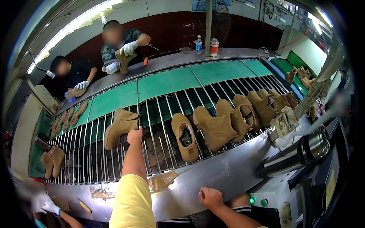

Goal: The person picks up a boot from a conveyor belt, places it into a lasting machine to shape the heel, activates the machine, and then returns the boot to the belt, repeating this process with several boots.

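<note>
So, one tan ankle boot (118, 127) with a hand on it

It's at roughly 9 o'clock from mid-view, over a steel-rod conveyor (164, 129), tipped so the opening faces 3. Can't tell if it's touching the rods. The left hand (135, 136) is closed on the edge of its collar, at the boot's 4 o'clock.

Directions from that boot now: the right hand (211, 198) is also out at 4, farther off, curled into a loose fist near the steel ledge (224, 171). A row of similar boots (215, 131) runs off toward 3, with a big steel thermos (294, 154) leaning beyond. Green sheets (165, 85) sit around 1 under the rods' far side. Loose shoe soles (78, 114) lie toward 9, and a standing pair of boots (52, 161) is at 8.

Across the way, a co-worker in white gloves (129, 48) holds another boot (124, 62) at 12. A second co-worker (76, 76) at 10 has a sole (76, 92). Clear plastic bottle (199, 45): about 1.
</note>
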`<control>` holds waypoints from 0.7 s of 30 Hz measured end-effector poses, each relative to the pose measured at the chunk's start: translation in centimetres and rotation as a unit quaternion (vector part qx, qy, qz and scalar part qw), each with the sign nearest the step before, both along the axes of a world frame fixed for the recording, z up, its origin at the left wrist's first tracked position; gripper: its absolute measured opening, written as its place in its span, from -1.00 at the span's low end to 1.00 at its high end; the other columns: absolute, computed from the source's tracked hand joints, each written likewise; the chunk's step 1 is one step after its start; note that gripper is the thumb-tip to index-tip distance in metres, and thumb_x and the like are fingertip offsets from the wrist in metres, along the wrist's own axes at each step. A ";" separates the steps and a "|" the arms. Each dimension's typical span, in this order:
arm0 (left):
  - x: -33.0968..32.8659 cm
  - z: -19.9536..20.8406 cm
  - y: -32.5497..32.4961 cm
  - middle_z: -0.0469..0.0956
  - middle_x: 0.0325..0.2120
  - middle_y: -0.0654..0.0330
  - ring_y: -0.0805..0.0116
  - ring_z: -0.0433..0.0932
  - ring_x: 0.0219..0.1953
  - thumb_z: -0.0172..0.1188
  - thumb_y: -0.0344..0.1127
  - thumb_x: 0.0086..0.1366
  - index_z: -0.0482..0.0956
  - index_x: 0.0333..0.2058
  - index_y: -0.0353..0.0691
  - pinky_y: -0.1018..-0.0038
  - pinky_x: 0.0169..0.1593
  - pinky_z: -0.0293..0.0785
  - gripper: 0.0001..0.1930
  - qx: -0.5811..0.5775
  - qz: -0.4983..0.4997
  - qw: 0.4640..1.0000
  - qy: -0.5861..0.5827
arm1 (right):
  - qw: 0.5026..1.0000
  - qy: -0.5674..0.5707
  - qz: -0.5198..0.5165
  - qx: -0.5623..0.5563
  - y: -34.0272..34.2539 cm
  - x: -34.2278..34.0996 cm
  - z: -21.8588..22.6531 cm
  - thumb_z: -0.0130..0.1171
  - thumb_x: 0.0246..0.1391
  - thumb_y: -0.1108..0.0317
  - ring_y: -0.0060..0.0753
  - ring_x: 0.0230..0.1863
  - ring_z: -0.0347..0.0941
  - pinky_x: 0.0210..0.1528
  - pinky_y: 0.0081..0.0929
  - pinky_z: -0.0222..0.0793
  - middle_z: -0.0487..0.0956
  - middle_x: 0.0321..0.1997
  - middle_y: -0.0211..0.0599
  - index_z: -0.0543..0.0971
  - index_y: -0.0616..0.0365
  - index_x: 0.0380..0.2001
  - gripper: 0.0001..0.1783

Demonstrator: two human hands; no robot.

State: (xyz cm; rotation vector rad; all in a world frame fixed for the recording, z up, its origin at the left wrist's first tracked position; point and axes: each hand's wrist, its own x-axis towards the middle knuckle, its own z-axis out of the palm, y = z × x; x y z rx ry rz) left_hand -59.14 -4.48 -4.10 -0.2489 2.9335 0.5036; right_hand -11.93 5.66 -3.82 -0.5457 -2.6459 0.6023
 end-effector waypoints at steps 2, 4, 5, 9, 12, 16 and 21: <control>-0.7 0.7 0.6 0.59 -0.15 0.02 0.09 0.57 -0.09 0.09 0.21 0.14 0.63 -0.21 -0.26 0.22 -0.10 0.50 -0.42 -0.024 0.002 1.000 -0.007 | 1.000 0.008 0.003 0.012 0.1 -0.1 0.4 0.13 -0.09 0.28 -0.24 -0.62 0.43 -0.56 -0.32 0.37 0.45 -0.65 -0.35 0.44 -0.01 -0.57 -0.89; -1.1 -0.2 0.7 0.59 -0.15 0.01 0.06 0.57 -0.10 0.04 0.12 0.21 0.62 -0.20 -0.28 0.20 -0.08 0.49 -0.48 -0.039 -0.019 0.999 -0.018 | 1.000 0.010 0.001 0.015 0.1 -0.1 0.1 0.14 -0.09 0.27 -0.26 -0.62 0.42 -0.56 -0.33 0.36 0.45 -0.65 -0.36 0.42 -0.01 -0.58 -0.87; -1.1 -0.6 0.6 0.59 -0.16 -0.02 0.04 0.57 -0.11 0.02 0.09 0.23 0.62 -0.20 -0.30 0.20 -0.07 0.48 -0.48 -0.029 -0.029 0.999 -0.008 | 1.000 0.005 0.003 0.016 0.1 -0.2 0.2 0.14 -0.09 0.27 -0.26 -0.62 0.43 -0.56 -0.32 0.36 0.45 -0.65 -0.36 0.42 -0.01 -0.58 -0.87; -2.0 -1.6 -3.4 0.58 -0.22 -0.15 -0.06 0.55 -0.13 -0.06 0.02 0.26 0.61 -0.25 -0.39 0.17 -0.05 0.45 -0.49 0.026 -0.076 0.997 0.019 | 1.000 -0.001 0.012 0.002 -0.5 -0.3 0.1 0.13 -0.08 0.26 -0.21 -0.61 0.43 -0.53 -0.27 0.37 0.45 -0.64 -0.34 0.41 0.00 -0.57 -0.86; -1.7 2.2 -7.4 0.57 -0.40 -0.23 -0.11 0.57 -0.23 -0.12 -0.04 0.25 0.60 -0.42 -0.49 0.16 -0.10 0.46 -0.47 0.030 -0.146 0.985 0.089 | 1.000 0.000 -0.006 0.007 -0.7 -0.1 0.2 0.13 -0.08 0.26 -0.11 -0.58 0.44 -0.50 -0.20 0.37 0.48 -0.64 -0.31 0.44 0.00 -0.52 -0.89; 1.4 13.3 -16.5 0.47 -0.77 -0.13 -0.02 0.55 -0.63 -0.14 -0.10 0.21 0.53 -0.64 -0.46 0.19 -0.36 0.49 -0.49 0.092 -0.260 0.959 0.058 | 1.000 -0.005 -0.012 -0.018 -1.6 -0.4 -0.5 0.11 -0.06 0.25 -0.03 -0.56 0.46 -0.46 -0.13 0.37 0.51 -0.61 -0.25 0.43 0.01 -0.53 -0.87; 17.6 25.8 -14.9 0.41 -0.83 0.09 0.32 0.42 -0.77 -0.02 -0.24 0.17 0.54 -0.62 -0.43 0.40 -0.58 0.38 -0.64 0.168 -0.349 0.919 -0.071 | 0.947 -0.017 -0.104 -0.302 -1.6 -0.3 -3.3 0.09 0.05 -0.03 -0.22 -0.37 0.54 -0.41 -0.21 0.41 0.57 -0.42 -0.14 0.50 0.05 -0.23 -0.60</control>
